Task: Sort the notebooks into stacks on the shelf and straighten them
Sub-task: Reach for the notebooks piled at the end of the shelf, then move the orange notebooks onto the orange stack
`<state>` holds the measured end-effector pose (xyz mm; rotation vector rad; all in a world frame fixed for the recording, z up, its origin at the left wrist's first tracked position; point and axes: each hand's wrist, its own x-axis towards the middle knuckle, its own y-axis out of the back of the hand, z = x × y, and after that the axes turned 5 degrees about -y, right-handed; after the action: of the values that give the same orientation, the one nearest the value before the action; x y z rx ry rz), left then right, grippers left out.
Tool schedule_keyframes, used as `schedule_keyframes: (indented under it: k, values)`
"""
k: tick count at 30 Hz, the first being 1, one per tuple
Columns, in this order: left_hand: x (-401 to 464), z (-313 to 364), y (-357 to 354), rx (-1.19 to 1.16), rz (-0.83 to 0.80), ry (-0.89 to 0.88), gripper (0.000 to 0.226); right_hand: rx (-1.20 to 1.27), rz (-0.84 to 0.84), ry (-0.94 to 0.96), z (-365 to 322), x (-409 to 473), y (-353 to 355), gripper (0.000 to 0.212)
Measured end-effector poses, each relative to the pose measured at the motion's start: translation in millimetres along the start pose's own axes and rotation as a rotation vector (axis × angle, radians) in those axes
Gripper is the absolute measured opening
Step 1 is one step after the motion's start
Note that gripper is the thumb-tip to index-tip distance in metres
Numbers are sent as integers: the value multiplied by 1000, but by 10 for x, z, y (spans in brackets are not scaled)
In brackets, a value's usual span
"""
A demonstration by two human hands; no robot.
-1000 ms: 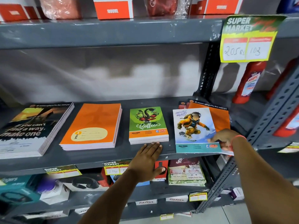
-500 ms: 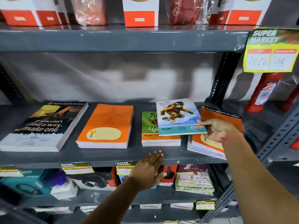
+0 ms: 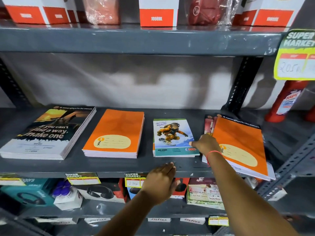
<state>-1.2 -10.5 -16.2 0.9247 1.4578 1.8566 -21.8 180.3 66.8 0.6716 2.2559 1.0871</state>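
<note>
Four piles of notebooks lie on the grey middle shelf (image 3: 119, 165). At the left is a dark stack reading "make one" (image 3: 49, 132), then an orange stack (image 3: 115, 133). The snowboarder notebook (image 3: 173, 137) lies flat on top of the small stack with the green cover. My right hand (image 3: 206, 144) touches its lower right corner with the fingertips; whether it still grips the cover I cannot tell. A skewed pile topped by an orange notebook (image 3: 242, 143) lies at the right, overhanging the shelf edge. My left hand (image 3: 162, 181) rests flat and open against the shelf's front lip.
An upper shelf (image 3: 136, 41) carries red-and-white boxes. A yellow price tag (image 3: 295, 55) hangs at the top right, with red bottles (image 3: 286, 101) behind it. Perforated grey uprights (image 3: 242, 84) flank the right pile. Headphone boxes and packets fill the lower shelf (image 3: 95, 193).
My right hand carried the snowboarder notebook left off the right pile and laid it on the green-covered stack. The orange notebook beneath is now uncovered. My left hand stayed at the shelf's front edge.
</note>
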Motion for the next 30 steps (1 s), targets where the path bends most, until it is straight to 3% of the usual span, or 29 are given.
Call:
schedule_keyframes:
  k: [4, 8, 12, 17, 22, 26, 28, 30]
  values:
    - [314, 214, 240, 103, 193, -126, 9, -36, 151, -28, 232, 17, 182, 30]
    - [802, 557, 372, -204, 118, 10, 26, -107, 277, -205, 753, 47, 405, 38]
    - [1252, 880, 396, -285, 90, 131, 24, -102, 300, -355, 1210, 27, 535, 41]
    - [1654, 1010, 363, -275, -145, 373, 24, -61, 297, -343, 1420, 55, 613, 36]
    - [1774, 1011, 285, -422, -148, 528, 21, 7, 200, -372, 1453, 171, 674, 33]
    - [1820, 990, 326, -593, -88, 596, 17, 240, 78, -407, 1508, 220, 743, 27]
    - [1846, 968, 374, -713, -44, 620, 20, 476, 19, -449, 1523, 179, 781, 11]
    - [1850, 937, 424, -851, -2, 646, 23, 690, -59, -525, 1499, 157, 825, 18]
